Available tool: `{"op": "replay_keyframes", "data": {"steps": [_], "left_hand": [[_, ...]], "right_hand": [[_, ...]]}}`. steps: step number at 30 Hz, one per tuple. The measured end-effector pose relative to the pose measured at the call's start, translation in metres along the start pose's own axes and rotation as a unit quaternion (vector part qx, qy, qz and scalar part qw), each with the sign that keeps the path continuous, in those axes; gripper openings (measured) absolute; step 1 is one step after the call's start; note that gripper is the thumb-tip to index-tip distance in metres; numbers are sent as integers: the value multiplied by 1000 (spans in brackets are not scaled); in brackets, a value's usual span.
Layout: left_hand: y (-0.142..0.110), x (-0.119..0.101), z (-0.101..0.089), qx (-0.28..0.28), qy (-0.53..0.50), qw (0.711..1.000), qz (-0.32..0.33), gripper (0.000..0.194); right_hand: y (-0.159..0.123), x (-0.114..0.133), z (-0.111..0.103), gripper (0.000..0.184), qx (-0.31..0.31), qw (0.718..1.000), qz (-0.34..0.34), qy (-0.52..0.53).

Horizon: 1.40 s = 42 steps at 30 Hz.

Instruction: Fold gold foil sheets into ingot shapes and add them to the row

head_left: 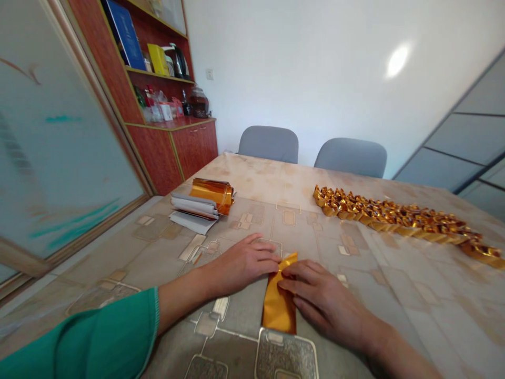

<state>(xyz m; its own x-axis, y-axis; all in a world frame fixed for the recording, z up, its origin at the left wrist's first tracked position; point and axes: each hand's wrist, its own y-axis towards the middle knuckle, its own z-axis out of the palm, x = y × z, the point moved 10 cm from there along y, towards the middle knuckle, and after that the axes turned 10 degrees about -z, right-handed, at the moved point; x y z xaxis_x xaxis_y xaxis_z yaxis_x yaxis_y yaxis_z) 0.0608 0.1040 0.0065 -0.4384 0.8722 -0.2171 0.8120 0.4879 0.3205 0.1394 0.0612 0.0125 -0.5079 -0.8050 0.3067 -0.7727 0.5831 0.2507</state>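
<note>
A strip of gold foil paper lies on the table, its upper end folded over. My right hand presses on that folded end, with the fingers gripping the foil from the right. My left hand lies flat just left of the strip, fingertips at its top corner. Farther off, a roll of gold foil rests on its side beside a stack of white and grey paper. A long band of folded gold foil ingots stretches across the right of the table.
A beige patterned tablecloth covers the table. Two grey chairs stand beyond its far edge. A red-brown wooden cabinet with cluttered shelves stands at the back left, and a frosted glass door fills the left.
</note>
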Motion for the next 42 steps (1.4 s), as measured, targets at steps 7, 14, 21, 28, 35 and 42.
{"op": "replay_keyframes", "data": {"steps": [7, 14, 21, 28, 35, 42], "left_hand": [[-5, -28, -13, 54, -77, 995, 20, 23], [-9, -34, -4, 58, 35, 997, 34, 21], [-11, -10, -8, 14, -61, 994, -85, 15], [-11, 26, -8, -13, -256, 934, -251, 11], [-17, 14, -9, 20, -225, 948, -224, 6], [-38, -7, -12, 48, -150, 980, -121, 17]], "right_hand": [[-2, -20, 5, 22, -39, 990, 106, -79], [-7, -24, 3, 18, -34, 989, 125, -72], [-8, -17, 1, 38, -24, 994, 90, -52], [-5, -16, -2, 48, -51, 992, 106, -51], [-3, -20, 0, 9, -68, 985, 147, -62], [4, -8, 12, 8, -30, 990, 105, -92]]}}
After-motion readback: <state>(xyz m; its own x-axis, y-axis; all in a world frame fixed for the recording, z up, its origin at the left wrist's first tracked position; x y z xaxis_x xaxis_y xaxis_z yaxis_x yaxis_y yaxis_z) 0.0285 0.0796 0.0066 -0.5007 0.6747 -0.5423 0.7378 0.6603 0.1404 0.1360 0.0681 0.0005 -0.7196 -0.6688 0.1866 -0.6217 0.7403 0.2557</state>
